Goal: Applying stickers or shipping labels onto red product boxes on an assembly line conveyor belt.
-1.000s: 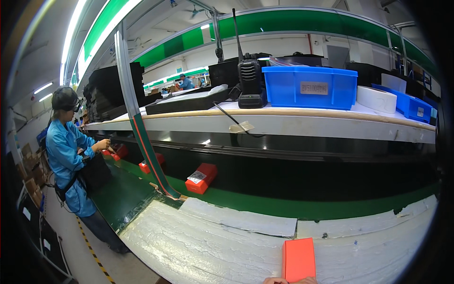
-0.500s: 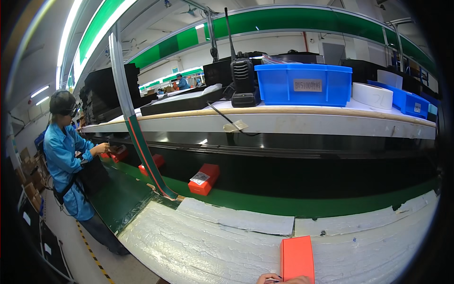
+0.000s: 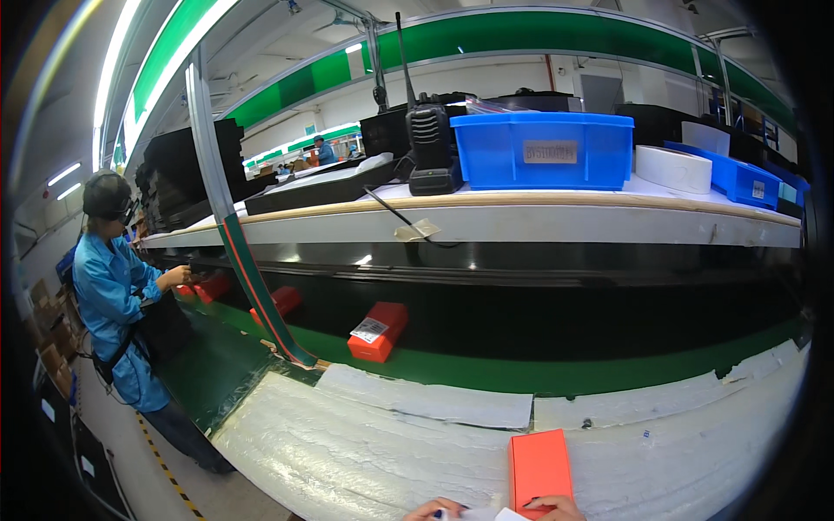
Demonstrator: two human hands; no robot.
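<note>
A closed red box (image 3: 540,464) lies on the pale, film-covered worktop (image 3: 365,443) at the lower edge. My right hand (image 3: 556,507) is over its near end, fingers bent and tips pointing left; the lower part of the hand is cut off by the frame. To the box's left, my left hand (image 3: 437,506) has its fingers closed at a thin whitish sheet (image 3: 478,514). A small white piece with a straight edge (image 3: 511,515) shows between the hands, mostly out of the frame.
Several more red boxes, one labelled (image 3: 379,333), sit on the dark green conveyor belt (image 3: 486,369). A slanting post (image 3: 252,282) stands at its near edge. The shelf above holds a walkie-talkie (image 3: 432,143), blue bins (image 3: 543,152) and a white roll (image 3: 673,168). A co-worker in blue (image 3: 117,295) stands left.
My left hand has moved left, away from the box, and whitish material now shows beside it. My right hand's fingers now show on the box's near end. The whole view has shifted slightly.
</note>
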